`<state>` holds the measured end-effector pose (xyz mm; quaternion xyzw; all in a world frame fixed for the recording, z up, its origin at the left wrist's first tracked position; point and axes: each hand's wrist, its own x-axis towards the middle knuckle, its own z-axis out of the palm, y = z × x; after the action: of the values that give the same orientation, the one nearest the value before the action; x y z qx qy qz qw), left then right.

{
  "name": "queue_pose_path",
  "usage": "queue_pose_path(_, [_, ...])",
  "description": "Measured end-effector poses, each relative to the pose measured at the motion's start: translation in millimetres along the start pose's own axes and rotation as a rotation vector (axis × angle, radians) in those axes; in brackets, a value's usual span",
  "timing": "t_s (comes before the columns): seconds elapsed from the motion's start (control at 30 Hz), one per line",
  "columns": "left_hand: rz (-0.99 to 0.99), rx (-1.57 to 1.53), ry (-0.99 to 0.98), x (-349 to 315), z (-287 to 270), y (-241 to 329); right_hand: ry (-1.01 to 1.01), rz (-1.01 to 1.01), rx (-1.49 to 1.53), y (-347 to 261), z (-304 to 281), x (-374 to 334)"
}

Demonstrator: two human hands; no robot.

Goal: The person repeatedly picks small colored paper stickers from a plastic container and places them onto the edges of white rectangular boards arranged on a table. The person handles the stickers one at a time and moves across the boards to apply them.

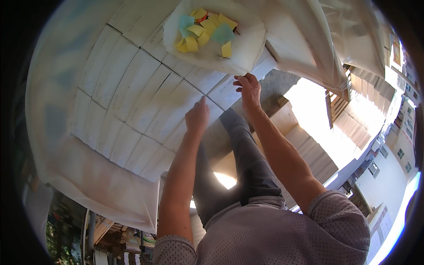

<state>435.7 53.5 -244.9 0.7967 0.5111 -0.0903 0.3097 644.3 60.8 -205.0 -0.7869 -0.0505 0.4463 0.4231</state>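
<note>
My left hand (197, 115) is closed over the white boxes (176, 99), fingertips near a seam between two of them. Whatever it may hold is hidden. To its right and farther off, my right hand (250, 92) has its thumb and forefinger drawn together and the other fingers curled. Any small thing in that pinch cannot be made out. The right fingertips are close to the lower edge of a round, whitish open bag or cover (247, 57). Inside it lie several curled yellow paper slips (204, 37), teal pieces (222, 33) and bits of red.
Translucent plastic sheeting (304, 35) hangs at the upper right, and more sheeting (106, 181) drapes the stack's lower left. Brown cartons (309, 152) are stacked right of my legs. Farther right are a wooden pallet (342, 110), more cartons (357, 119) and sunlit ground.
</note>
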Motion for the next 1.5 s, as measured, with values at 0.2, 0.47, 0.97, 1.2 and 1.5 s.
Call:
queue_pose_path(0.2, [-0.248,-0.396,-0.053,-53,-5,-5,0.011,-0.123,0.113,-71,-16,-45])
queue_pose_path(0.47, [-0.415,-0.697,-0.089,-119,-15,-1,-0.122,-0.073,-0.163,-89,48,-43])
queue_pose_path(0.97, [-0.577,-1.456,-0.055,-223,-66,-38,-0.690,-0.575,-0.756,1,148,-196])
queue_pose_path(1.2, [-0.664,-2.180,-0.123,-241,-173,-4,-1.005,-0.453,-0.719,-48,41,-279])
queue_pose_path(1.5, [-0.340,-2.038,-0.360,-261,-207,19,-0.943,-0.318,-0.623,-121,2,-340])
